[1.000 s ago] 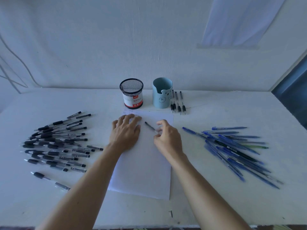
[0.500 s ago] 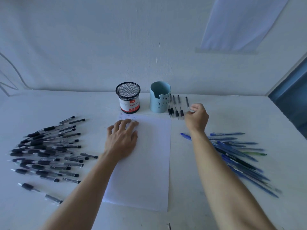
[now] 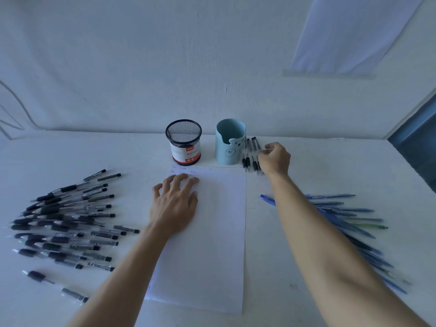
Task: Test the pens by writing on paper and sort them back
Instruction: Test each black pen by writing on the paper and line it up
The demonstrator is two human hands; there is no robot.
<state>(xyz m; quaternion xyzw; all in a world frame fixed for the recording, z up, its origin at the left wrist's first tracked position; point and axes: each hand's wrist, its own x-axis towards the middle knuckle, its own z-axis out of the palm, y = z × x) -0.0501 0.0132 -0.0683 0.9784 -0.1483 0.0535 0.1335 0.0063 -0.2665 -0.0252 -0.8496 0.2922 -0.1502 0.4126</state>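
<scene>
**Op:** Near end first. Paper [image 3: 212,244] lies on the desk [image 3: 330,166], my left hand [image 3: 175,206] flat on it, fingers [image 3: 183,182] released & spread. If I ease off that hand, the sheet prob. slides.

**Spotter:** And the sides?

**Op:** Black pens [image 3: 66,220] are heaped on the left. Blue pens [image 3: 349,215] are on the right, partly under my right forearm. If the arm drops, I sweep the blues around.

**Spotter:** Far end?

**Op:** Right hand [image 3: 276,159] sits at the sorted row [image 3: 251,156], just beside the blue cup [image 3: 230,142]. Its fingers are curled; can't tell if they're grasping a pen. A nudge could roll the row out of line. Mesh cup [image 3: 184,142] stands apart, so low risk imo.
</scene>
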